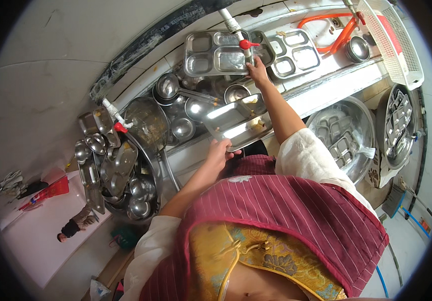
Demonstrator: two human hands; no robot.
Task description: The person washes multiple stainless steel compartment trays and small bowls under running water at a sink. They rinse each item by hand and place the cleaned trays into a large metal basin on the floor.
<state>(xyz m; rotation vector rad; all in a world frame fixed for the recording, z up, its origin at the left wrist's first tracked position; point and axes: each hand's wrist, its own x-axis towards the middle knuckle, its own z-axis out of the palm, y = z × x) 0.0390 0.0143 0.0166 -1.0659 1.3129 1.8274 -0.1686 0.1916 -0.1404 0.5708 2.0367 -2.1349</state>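
My left hand (219, 153) grips the near edge of a steel compartment tray (234, 119), thumb on top. This tray is tilted over the sink and has food scraps in its compartments. Farther off, my right hand (258, 72) holds the lower right corner of another steel compartment tray (199, 60), just below a white tap with a red handle (246, 44). Steel bowls (183, 128) and a ladle (167, 85) lie in the sink beneath the two trays. Right of my right hand, more compartment trays (294, 73) rest on the tiled counter.
At left, a large basin (157, 180) is heaped with trays and bowls beside a second red-handled tap (120, 127). Basins with trays (366, 116) (383, 150) stand at right. An orange hose (342, 41), a bowl (358, 49) and a white plastic basket (411, 56) are on the counter. A person (73, 227) is in the distance.
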